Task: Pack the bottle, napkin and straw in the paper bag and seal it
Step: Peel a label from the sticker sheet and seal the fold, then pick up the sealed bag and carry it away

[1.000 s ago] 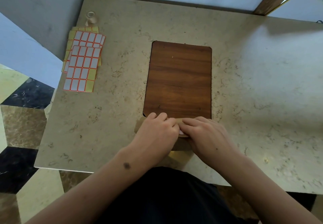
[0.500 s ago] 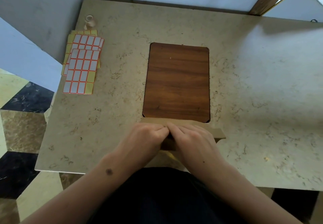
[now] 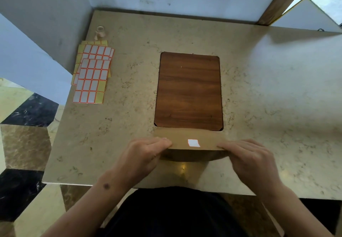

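Observation:
The brown paper bag stands at the table's near edge with its top folded flat. A white sticker with an orange rim sits on the fold's middle. My left hand grips the fold's left end and my right hand grips its right end. The bottle, napkin and straw are not visible.
A dark wooden board lies flat just beyond the bag. Sheets of white stickers on yellow backing lie at the far left of the beige stone table, with a small tape roll behind them. Walls close the far side.
My two hands were pressed together over the middle of the fold; they have slid apart to its ends, uncovering the white sticker on the bag.

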